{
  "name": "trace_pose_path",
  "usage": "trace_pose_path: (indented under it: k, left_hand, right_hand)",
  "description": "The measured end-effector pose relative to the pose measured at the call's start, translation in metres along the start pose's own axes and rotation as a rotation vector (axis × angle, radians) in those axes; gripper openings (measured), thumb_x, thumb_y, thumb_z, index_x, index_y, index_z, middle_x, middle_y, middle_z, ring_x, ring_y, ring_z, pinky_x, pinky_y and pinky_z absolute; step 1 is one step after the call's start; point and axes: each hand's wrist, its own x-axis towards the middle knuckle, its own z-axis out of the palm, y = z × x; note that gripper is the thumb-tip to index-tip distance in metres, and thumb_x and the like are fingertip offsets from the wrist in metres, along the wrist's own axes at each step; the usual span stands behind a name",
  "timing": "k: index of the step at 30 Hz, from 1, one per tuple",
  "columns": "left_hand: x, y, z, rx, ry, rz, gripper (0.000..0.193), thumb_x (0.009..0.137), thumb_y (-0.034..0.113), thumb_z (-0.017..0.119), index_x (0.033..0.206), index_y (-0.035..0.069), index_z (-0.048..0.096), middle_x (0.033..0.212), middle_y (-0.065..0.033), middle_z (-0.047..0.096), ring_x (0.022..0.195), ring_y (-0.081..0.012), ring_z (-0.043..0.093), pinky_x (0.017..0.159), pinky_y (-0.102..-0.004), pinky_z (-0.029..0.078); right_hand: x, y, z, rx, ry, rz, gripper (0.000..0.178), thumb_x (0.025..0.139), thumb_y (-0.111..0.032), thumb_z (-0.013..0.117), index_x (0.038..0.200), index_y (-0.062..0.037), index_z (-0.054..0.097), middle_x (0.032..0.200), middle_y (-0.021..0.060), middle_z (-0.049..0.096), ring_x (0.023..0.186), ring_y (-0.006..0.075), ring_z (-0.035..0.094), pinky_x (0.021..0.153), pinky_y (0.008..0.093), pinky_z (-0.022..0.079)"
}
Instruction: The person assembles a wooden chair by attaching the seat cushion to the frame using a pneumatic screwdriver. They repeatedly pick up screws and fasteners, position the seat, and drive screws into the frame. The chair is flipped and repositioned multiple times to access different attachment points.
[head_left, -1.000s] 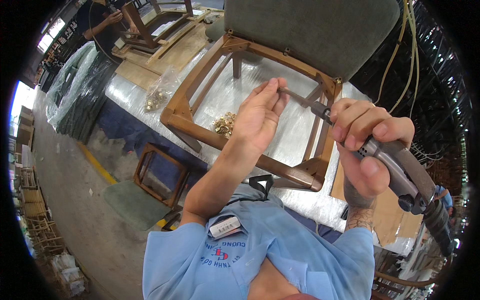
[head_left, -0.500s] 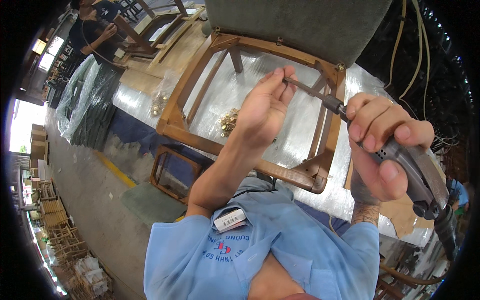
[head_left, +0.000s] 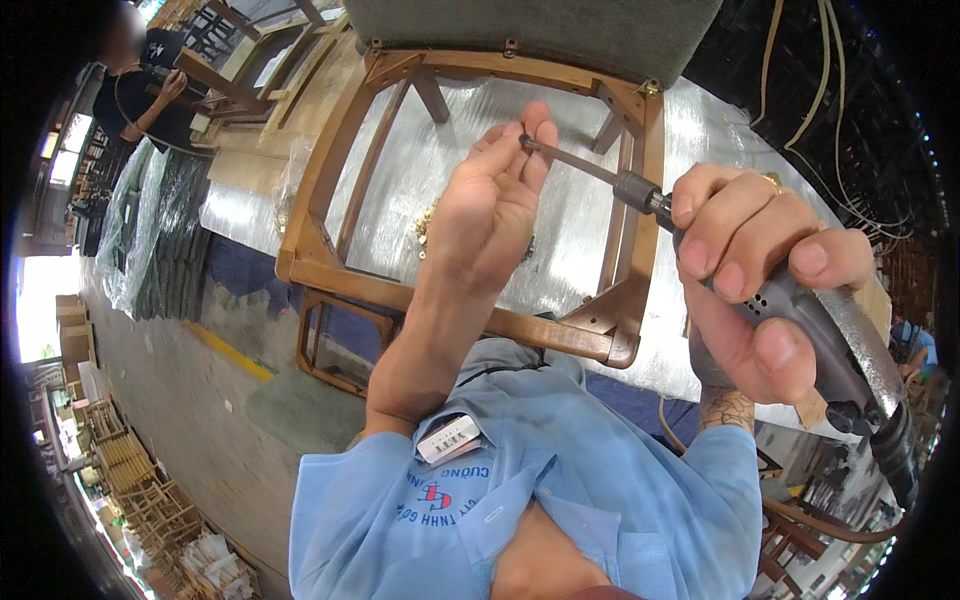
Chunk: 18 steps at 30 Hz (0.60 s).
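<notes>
My right hand is wrapped round a grey power screwdriver, its long bit pointing left and slightly up. At the bit's tip, my left hand pinches a small dark screw between thumb and fingers; its shank is hidden. Both hands are above a brown wooden chair frame, whose grey-green upholstered back rises at the far side. Metal fittings show at the frame's corners. Beyond my left forearm, a pile of small brass-coloured fittings is partly covered.
Shiny wrapping film covers the surface under the frame. A smaller wooden frame stands below on the left, by plastic-wrapped panels. Hanging cables and the screwdriver's hose are at right. Another person works at far left.
The view has shifted, so the chair frame appears farther left and higher. My hands stay joined at the bit's tip, and my left forearm covers more of the brass-coloured pile.
</notes>
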Motion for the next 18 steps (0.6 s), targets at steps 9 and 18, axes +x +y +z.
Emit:
trace_pose_path:
  k: [9,18]
  left_hand:
    - [-0.007,-0.008,-0.004,0.179,-0.074,0.165,0.017,0.102,0.005,0.047,0.114,-0.003,0.039,0.131,-0.024,0.044,0.123,-0.0283,0.05,0.113,-0.04,0.04]
    - [-0.008,-0.016,-0.009,0.277,-0.01,0.227,0.021,0.099,0.008,0.056,0.112,0.0,0.041,0.125,-0.0226,0.052,0.117,-0.0279,0.057,0.105,-0.0403,0.047]
  right_hand:
    - [-0.001,-0.009,0.007,-0.034,0.04,-0.026,0.042,0.085,-0.022,0.059,0.124,-0.0149,0.048,0.085,0.0048,0.055,0.079,0.022,0.055,0.076,0.0455,0.041]
    - [0.002,0.002,-0.001,0.002,-0.03,-0.029,0.04,0.083,-0.023,0.064,0.12,-0.0149,0.05,0.079,0.0034,0.056,0.076,0.0212,0.058,0.072,0.0444,0.044]
